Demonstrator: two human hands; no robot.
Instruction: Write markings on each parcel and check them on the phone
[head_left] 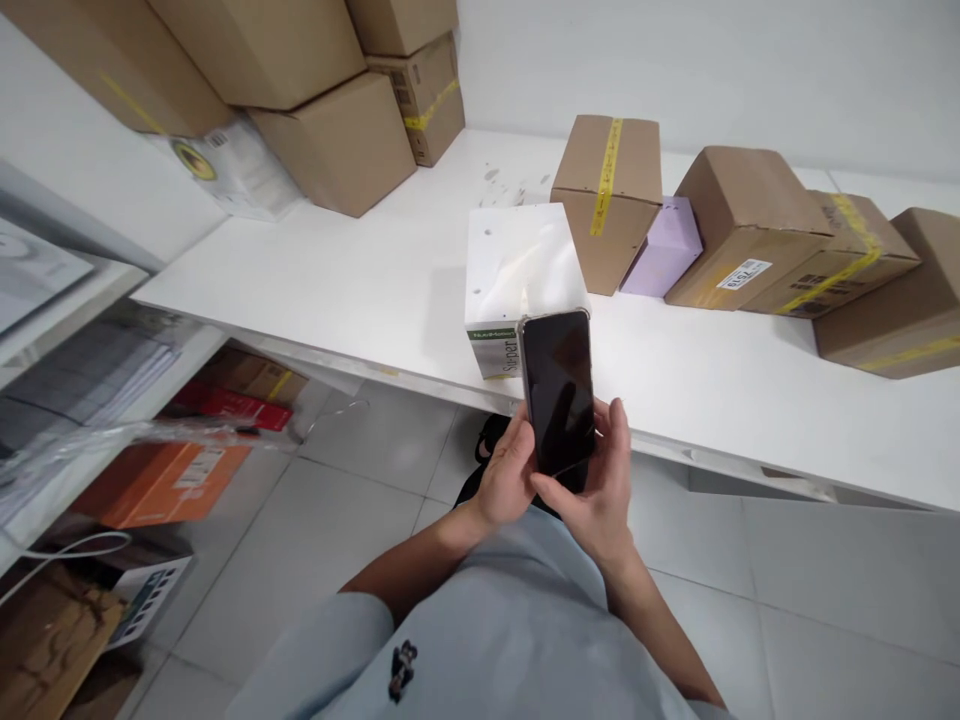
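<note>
A smartphone (pixel 559 385) with a dark screen is held upright in front of my body, over the table's front edge. My left hand (pixel 506 475) is closed around its lower left side. Along the lower right side, my right hand (pixel 600 490) grips it too, with the thumb near the bottom edge. Just behind the phone, a white box (pixel 517 260) with a green stripe and black lettering stands at the front of the white table (pixel 375 290). The phone hides part of that box's front.
Brown cartons (pixel 607 190) with yellow tape and a lilac box (pixel 664 245) line the table's right side. More cartons (pixel 337 140) are stacked at the back left. Shelves at left hold papers (pixel 82 390) and an orange box (pixel 169 480). Grey tiles (pixel 360 520) cover the floor.
</note>
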